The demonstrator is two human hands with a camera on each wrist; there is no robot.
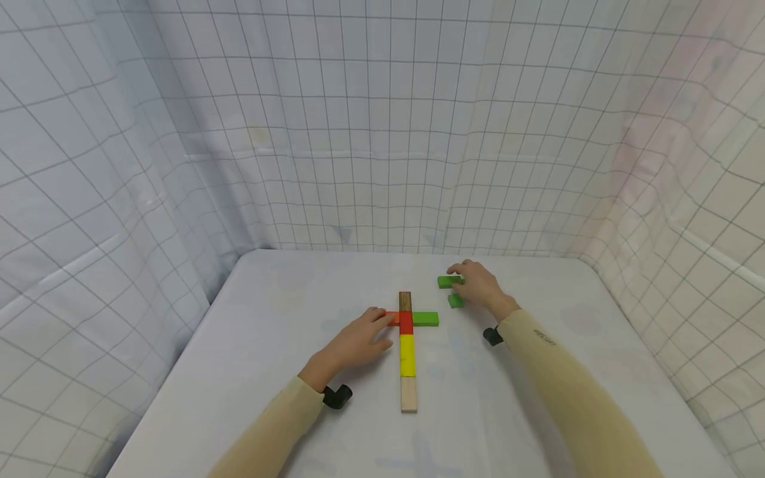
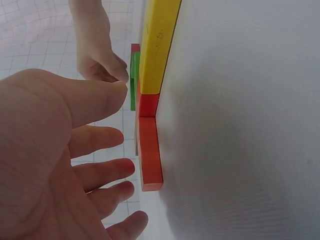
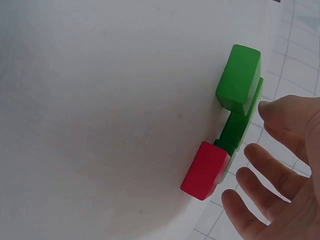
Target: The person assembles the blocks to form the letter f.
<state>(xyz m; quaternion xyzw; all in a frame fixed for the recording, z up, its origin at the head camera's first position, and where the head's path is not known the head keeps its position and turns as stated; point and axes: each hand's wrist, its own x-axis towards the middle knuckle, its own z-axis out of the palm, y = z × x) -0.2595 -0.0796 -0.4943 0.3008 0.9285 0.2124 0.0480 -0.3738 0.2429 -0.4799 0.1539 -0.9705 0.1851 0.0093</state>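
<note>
- The left hand (image 1: 358, 340) is held with fingers spread beside the orange block (image 2: 151, 155); whether it is touched cannot be told.
- The right hand (image 1: 476, 284) is poised with fingers loosely parted near the long green block (image 1: 447, 282) and short green block (image 1: 456, 301); no pinch is seen. Beside these, a pinkish-red block (image 3: 205, 171) is shown by the right wrist view.
- A cross of blocks is laid on the white table (image 1: 269, 285), centred on the red block (image 1: 406, 323), well apart from the side edges.
- Between the cross and the far edge, a strip of tabletop is left.
</note>
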